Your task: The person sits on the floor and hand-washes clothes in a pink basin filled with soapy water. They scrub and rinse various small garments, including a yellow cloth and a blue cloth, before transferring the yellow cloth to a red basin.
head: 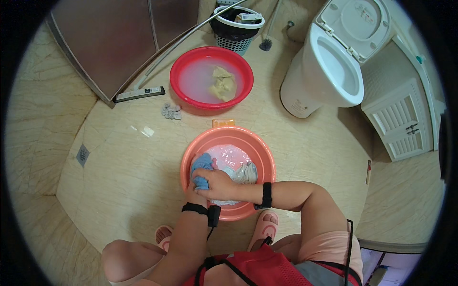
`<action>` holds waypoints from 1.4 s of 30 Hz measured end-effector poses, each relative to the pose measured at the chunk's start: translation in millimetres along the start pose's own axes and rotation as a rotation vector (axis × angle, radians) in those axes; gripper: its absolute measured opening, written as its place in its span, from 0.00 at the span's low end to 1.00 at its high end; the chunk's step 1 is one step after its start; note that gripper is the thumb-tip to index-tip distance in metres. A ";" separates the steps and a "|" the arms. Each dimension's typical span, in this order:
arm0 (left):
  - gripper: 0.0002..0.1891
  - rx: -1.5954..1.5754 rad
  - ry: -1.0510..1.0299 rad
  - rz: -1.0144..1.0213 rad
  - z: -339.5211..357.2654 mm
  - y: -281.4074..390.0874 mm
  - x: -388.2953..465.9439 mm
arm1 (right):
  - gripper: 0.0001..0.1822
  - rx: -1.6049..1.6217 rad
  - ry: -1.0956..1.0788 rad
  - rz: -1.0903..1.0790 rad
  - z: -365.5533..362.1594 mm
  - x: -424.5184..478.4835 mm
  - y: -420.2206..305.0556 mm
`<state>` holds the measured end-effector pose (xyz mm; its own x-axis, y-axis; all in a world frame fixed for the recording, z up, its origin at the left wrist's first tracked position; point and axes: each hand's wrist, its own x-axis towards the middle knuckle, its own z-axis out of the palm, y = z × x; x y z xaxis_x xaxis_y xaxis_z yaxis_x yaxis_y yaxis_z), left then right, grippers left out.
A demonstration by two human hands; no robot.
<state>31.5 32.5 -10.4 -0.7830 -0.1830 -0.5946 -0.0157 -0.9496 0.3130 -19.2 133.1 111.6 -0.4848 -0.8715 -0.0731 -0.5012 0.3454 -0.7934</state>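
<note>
Over the coral plastic basin (266, 157) on the floor, my two hands grip a bunched blue cloth (202, 162). My right hand (216, 184) lies across the cloth from above with its fingers curled over it. Most of my left hand (192, 189) is hidden under the cloth and my right hand; a few of its fingertips show at the cloth's far side. Sudsy water (230, 155) fills the basin's bottom. A pale wet cloth (247, 173) rests in it on the right, and more whitish fabric (223, 202) shows near the front wall.
Behind the basin lies an orange soap bar or packet (223, 122). Farther back stands a red basin (247, 80) with cloudy water and a yellow cloth (223, 84). Small grey cloths (171, 111), a floor squeegee (139, 94), a trash bin (234, 43), a toilet (304, 82) and a floor drain (82, 156) surround them.
</note>
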 end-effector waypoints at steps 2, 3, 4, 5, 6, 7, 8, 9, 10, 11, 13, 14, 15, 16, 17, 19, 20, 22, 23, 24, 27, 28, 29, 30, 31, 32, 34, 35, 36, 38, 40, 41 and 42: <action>0.25 -0.057 -0.004 -0.114 21.6 -9.6 -2.5 | 0.21 -0.135 -0.032 -0.020 -3.8 1.8 9.0; 0.25 -0.067 -0.001 -0.158 36.3 -7.6 -4.2 | 0.20 -0.199 0.018 0.022 -7.7 10.7 17.1; 0.25 -0.073 -0.009 -0.198 51.1 -8.5 -4.5 | 0.20 -0.278 0.071 0.069 -15.4 20.5 30.6; 0.25 -0.092 -0.017 -0.231 61.1 -13.7 0.0 | 0.20 -0.356 0.123 0.128 -25.0 27.6 47.0; 0.26 -0.109 -0.038 -0.249 62.6 -17.1 5.0 | 0.21 -0.314 0.240 0.152 -36.1 35.0 57.1; 0.26 -0.116 -0.040 -0.262 61.5 -18.2 9.5 | 0.21 -0.308 0.224 0.170 -33.2 36.2 52.5; 0.25 -0.189 -0.110 -0.245 48.9 -22.4 21.0 | 0.20 -0.303 0.208 0.188 -27.9 36.1 45.8; 0.25 -0.214 -0.155 -0.240 39.5 -25.1 27.7 | 0.20 -0.300 0.192 0.210 -23.1 34.3 37.7; 0.25 -0.212 -0.171 -0.244 30.9 -25.5 29.5 | 0.20 -0.262 0.132 0.150 -14.2 26.6 24.2; 0.25 -0.210 -0.173 -0.253 22.7 -25.2 31.9 | 0.20 -0.246 0.138 0.046 -1.5 16.6 17.6; 0.25 -0.185 -0.173 -0.287 13.7 -23.3 34.0 | 0.21 -0.220 0.162 -0.160 14.2 1.8 10.9; 0.25 -0.174 -0.172 -0.326 15.5 -24.8 33.8 | 0.22 -0.158 0.133 -0.089 10.3 5.1 19.6; 0.25 -0.165 -0.151 -0.346 18.1 -26.4 34.8 | 0.23 -0.209 0.141 0.004 3.9 10.1 31.1; 0.25 -0.157 -0.125 -0.348 19.6 -28.0 34.7 | 0.23 -0.259 0.148 0.096 -6.6 18.2 45.8; 0.25 -0.157 -0.082 -0.376 20.3 -24.6 34.9 | 0.23 -0.304 0.153 0.182 -17.7 26.8 54.6; 0.23 -0.096 -0.005 -0.246 29.1 -20.1 33.1 | 0.26 -0.090 0.114 0.341 -40.0 35.7 80.0; 0.22 -0.066 0.033 -0.179 33.2 -17.4 32.2 | 0.28 0.018 0.094 0.417 -44.9 35.7 93.8; 0.21 0.057 0.096 -0.089 41.0 -13.0 37.5 | 0.32 -0.074 0.064 0.625 -45.3 28.1 148.6; 0.21 0.119 0.137 -0.040 39.2 -8.3 39.7 | 0.34 -0.111 0.043 0.726 -42.7 24.8 164.4; 0.21 0.202 0.212 -0.045 28.0 -0.5 40.8 | 0.33 -0.193 -0.075 0.661 -31.5 21.5 159.3; 0.20 0.354 0.354 -0.080 11.5 2.8 36.7 | 0.31 -0.419 -0.308 0.628 2.1 -1.5 129.9; 0.20 0.346 0.348 -0.087 17.1 -1.2 30.7 | 0.31 -0.430 -0.357 0.632 1.2 0.2 126.0; 0.20 0.337 0.343 -0.094 20.2 -3.8 26.8 | 0.31 -0.440 -0.406 0.634 -1.6 3.9 125.8; 0.20 0.300 0.315 -0.106 19.7 -4.7 27.9 | 0.28 -0.409 -0.363 0.676 -11.6 13.3 127.9; 0.20 0.263 0.279 -0.118 21.2 -6.2 32.8 | 0.26 -0.382 -0.312 0.719 -23.6 23.3 135.2; 0.21 0.226 0.242 -0.131 22.9 -8.2 37.3 | 0.26 -0.334 -0.008 0.798 -26.3 30.0 147.0; 0.20 0.115 0.252 -0.130 35.0 -5.4 29.1 | 0.27 -0.211 0.114 0.623 -20.5 31.9 132.7; 0.20 0.059 0.252 -0.135 41.1 -6.3 26.6 | 0.28 -0.153 0.177 0.539 -19.4 30.2 121.9; 0.20 0.008 0.152 -0.135 29.4 -6.5 34.3 | 0.28 -0.165 0.159 0.385 -9.1 28.3 107.7; 0.21 -0.087 -0.021 -0.114 -22.3 2.2 57.1 | 0.29 -0.112 0.082 0.141 13.6 20.7 58.0; 0.21 -0.131 -0.128 -0.130 -44.3 -3.2 52.4 | 0.27 -0.048 0.028 0.038 9.9 6.8 14.3; 0.21 -0.134 -0.143 -0.151 -44.4 -9.4 43.5 | 0.27 -0.031 0.020 0.010 8.7 -0.8 6.4; 0.21 -0.133 -0.138 -0.169 -42.8 -7.9 32.7 | 0.26 -0.013 0.012 -0.034 8.2 -2.9 0.5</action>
<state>32.7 23.1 -64.0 -0.8535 0.0091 -0.5210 -0.0791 -0.9905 0.1122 -12.2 133.0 106.5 -0.4760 -0.8786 -0.0389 -0.5268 0.3202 -0.7874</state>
